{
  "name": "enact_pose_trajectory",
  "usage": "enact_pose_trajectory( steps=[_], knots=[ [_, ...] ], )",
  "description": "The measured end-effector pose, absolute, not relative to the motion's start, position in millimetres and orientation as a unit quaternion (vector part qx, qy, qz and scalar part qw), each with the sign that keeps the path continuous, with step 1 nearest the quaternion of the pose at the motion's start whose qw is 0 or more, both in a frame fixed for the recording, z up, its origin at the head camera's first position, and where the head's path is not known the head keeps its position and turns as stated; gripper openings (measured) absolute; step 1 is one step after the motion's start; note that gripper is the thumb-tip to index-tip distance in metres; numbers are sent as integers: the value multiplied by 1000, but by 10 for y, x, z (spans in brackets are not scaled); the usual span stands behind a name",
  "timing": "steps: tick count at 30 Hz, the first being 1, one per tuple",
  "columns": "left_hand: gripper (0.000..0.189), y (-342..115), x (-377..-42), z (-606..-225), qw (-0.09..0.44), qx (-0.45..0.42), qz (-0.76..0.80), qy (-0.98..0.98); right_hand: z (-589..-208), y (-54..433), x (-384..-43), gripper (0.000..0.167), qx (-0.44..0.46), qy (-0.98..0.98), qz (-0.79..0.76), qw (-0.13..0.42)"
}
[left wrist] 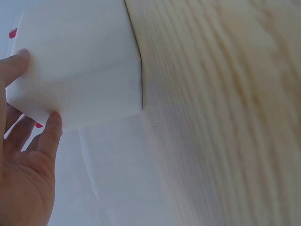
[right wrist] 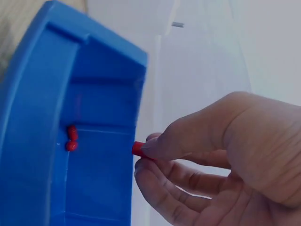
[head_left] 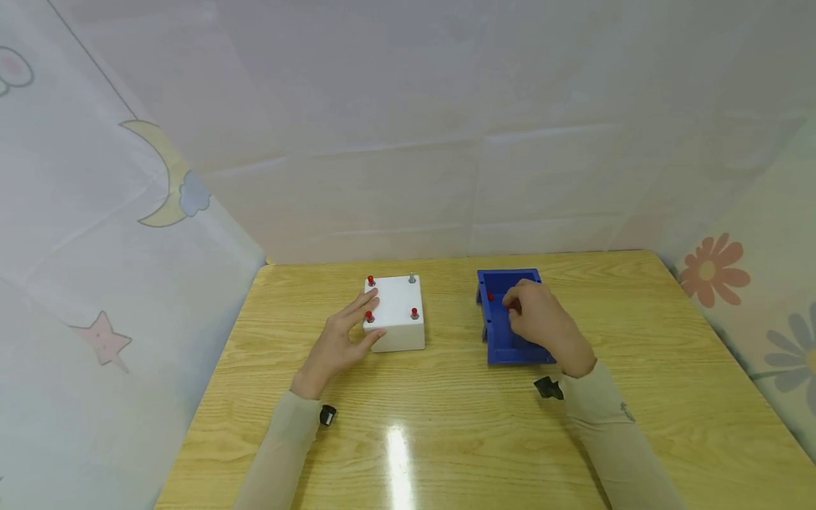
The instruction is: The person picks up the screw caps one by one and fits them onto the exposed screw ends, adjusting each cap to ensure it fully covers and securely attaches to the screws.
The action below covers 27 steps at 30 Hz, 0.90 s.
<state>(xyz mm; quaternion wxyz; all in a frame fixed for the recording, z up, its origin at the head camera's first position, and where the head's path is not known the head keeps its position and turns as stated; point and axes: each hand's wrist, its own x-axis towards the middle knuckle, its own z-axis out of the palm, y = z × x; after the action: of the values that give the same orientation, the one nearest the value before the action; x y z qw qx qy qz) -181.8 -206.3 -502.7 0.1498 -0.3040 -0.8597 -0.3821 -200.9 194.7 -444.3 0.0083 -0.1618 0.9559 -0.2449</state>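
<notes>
A white box stands on the table with a metal post near each top corner. Red caps cover three posts; the back right post shows bare metal. My left hand rests on the box's left side, fingers extended over the top edge and thumb against the front. In the left wrist view its fingertips touch the white wall. Over the blue bin, my right hand pinches a small red cap between thumb and fingers. More red caps lie inside the bin.
The wood-grain table reaches toward me under both forearms. Pale printed sheets hang behind and on both sides. A black wrist mount sticks out by the right sleeve, another by the left.
</notes>
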Motion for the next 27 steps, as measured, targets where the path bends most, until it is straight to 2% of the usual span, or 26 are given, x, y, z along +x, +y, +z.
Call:
enact_pose_trajectory(
  steps=[6,17,27],
  knots=[
    [63,-2072,-1820,-5043,142,-298,-385,-862,-4369,1943,-1974,21,-196,940,-279,-5],
    [63,-2061,-1811,-5029,142,-296,-387,-861,-4241,1953,-1905,13,-191,926,-326,-24],
    [63,-2053,-1819,-5022,146,-299,-384,-861,-4252,1930,-1898,11,-211,914,-324,-123]
  ],
)
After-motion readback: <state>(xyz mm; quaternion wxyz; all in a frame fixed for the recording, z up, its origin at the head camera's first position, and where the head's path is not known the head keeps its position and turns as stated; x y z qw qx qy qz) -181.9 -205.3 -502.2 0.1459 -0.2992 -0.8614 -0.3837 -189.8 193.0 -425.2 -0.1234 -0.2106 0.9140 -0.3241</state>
